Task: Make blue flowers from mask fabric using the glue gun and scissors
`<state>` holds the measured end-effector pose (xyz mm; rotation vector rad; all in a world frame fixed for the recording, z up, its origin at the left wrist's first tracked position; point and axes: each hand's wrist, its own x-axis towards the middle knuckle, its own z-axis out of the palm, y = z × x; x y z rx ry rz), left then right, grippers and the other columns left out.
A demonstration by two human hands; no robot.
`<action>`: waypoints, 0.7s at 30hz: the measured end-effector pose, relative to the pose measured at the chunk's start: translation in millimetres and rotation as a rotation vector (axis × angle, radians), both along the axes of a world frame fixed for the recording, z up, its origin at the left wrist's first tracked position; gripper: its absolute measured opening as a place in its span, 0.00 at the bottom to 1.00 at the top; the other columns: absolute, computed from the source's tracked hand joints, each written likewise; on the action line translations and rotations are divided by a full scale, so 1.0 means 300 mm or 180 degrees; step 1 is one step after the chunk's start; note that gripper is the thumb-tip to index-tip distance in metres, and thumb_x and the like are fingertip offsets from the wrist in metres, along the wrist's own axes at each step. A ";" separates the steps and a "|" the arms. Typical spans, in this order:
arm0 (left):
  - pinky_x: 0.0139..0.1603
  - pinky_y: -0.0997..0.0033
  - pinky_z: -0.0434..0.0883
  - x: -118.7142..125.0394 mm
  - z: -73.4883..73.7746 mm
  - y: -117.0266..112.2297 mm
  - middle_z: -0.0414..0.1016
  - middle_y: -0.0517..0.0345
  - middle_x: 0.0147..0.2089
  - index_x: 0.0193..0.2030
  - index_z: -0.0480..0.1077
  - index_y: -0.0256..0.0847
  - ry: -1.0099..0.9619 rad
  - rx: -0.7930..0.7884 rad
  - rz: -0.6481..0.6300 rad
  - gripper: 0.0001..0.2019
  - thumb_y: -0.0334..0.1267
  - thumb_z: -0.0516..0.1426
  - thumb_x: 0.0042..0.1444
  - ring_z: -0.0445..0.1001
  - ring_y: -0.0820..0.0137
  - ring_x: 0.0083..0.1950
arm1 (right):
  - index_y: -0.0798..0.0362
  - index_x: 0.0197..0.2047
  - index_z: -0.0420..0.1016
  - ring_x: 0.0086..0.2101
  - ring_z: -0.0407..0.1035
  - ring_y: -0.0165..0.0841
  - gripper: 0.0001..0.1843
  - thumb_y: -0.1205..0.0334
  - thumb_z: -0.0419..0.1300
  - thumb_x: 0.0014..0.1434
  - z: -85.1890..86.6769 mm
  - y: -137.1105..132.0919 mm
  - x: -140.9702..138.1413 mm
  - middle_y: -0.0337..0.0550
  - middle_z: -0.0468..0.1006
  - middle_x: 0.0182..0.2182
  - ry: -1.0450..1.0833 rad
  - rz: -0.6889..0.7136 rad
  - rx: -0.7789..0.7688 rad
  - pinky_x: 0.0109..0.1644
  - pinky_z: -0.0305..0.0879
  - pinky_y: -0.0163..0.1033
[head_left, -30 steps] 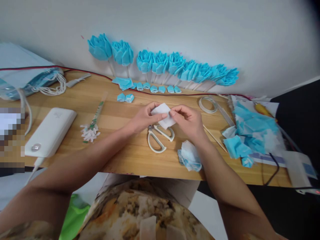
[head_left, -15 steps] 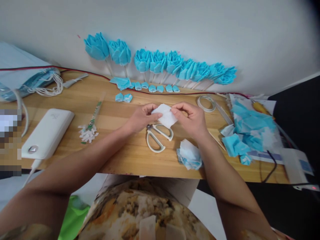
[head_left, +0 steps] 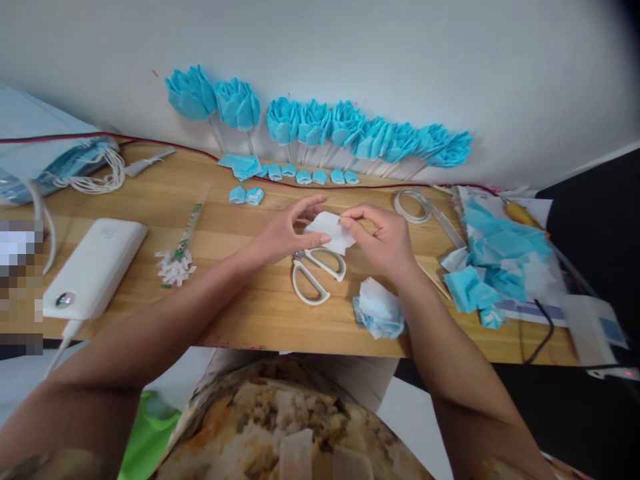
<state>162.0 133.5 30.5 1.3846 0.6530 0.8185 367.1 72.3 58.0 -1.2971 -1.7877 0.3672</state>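
Over the middle of the table, my right hand (head_left: 381, 235) pinches the upper right edge of a small white fabric piece (head_left: 330, 230), thin and roughly square. My left hand (head_left: 293, 230) is open at the piece's left side, its fingers spread and its thumb lying against the near surface. Just below the hands are scissors (head_left: 313, 293) with pale handles; the blades are hidden under my left hand. A loose stack of light blue and white fabric pieces (head_left: 379, 310) rests near my right forearm. Small folded blue petals (head_left: 303, 177) lie in a row behind the hands.
Blue fabric flowers (head_left: 283, 121) on sticks lean against the wall. Rolled tape (head_left: 413, 207) and a bag with blue scraps (head_left: 505, 240) are on the right. Leftward lie a white power bank (head_left: 97, 267), white paper bits (head_left: 176, 268) and a bundle of white cords (head_left: 103, 175).
The fingers of my left hand have lifted and spread away from the fabric piece. My right hand keeps its pinch, and the piece has tilted slightly.
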 end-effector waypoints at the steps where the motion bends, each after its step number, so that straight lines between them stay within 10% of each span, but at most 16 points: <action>1: 0.56 0.61 0.72 -0.001 0.006 -0.003 0.79 0.47 0.55 0.60 0.74 0.42 0.0014 0.0026 -0.0003 0.35 0.41 0.75 0.43 0.77 0.60 0.55 | 0.48 0.36 0.81 0.34 0.77 0.35 0.07 0.60 0.63 0.64 -0.002 -0.001 -0.002 0.38 0.84 0.32 -0.0068 0.0043 0.0024 0.43 0.72 0.41; 8: 0.35 0.70 0.70 0.002 0.016 -0.035 0.79 0.57 0.31 0.34 0.79 0.37 0.0340 -0.0129 0.0144 0.12 0.43 0.70 0.50 0.74 0.70 0.32 | 0.46 0.39 0.83 0.37 0.78 0.36 0.08 0.58 0.61 0.67 -0.010 -0.005 -0.020 0.39 0.85 0.34 -0.0251 0.0264 0.0145 0.45 0.73 0.43; 21: 0.47 0.64 0.77 0.002 0.014 -0.005 0.85 0.50 0.41 0.39 0.80 0.35 -0.0800 -0.0986 0.0477 0.19 0.46 0.73 0.47 0.82 0.63 0.43 | 0.43 0.49 0.77 0.59 0.72 0.45 0.16 0.69 0.63 0.60 -0.017 0.012 -0.009 0.44 0.79 0.58 -0.0450 0.0119 0.0604 0.63 0.68 0.57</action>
